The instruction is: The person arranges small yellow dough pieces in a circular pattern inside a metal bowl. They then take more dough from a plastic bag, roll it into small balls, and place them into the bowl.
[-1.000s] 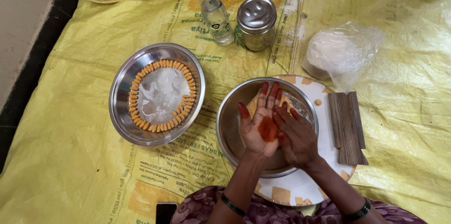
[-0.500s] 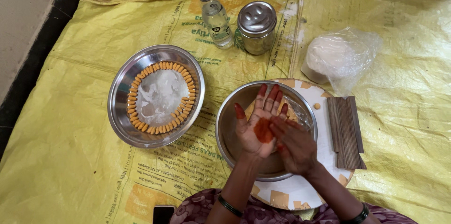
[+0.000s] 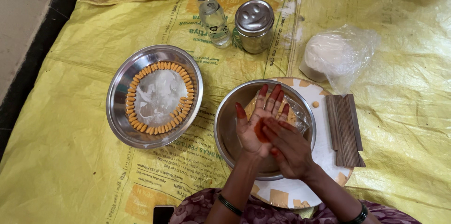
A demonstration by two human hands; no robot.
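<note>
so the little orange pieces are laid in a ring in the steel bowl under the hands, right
Not quite. The head view shows the ring of orange pieces in the steel plate to the left, apart from the hands. The left hand and right hand are over the steel bowl.

— What's that under the left hand?

— A steel bowl, shiny and smooth, with crinkled clear plastic inside.

— And further left of it?

— A glossy metal plate, ringed with matt orange pieces.

— Right of the right hand?

— Rough wooden slats, dull brown. Beyond the fingertips, a polished metal tin and clear plastic bottle. Everything sits on woven yellow sacking, faintly glossy.
</note>
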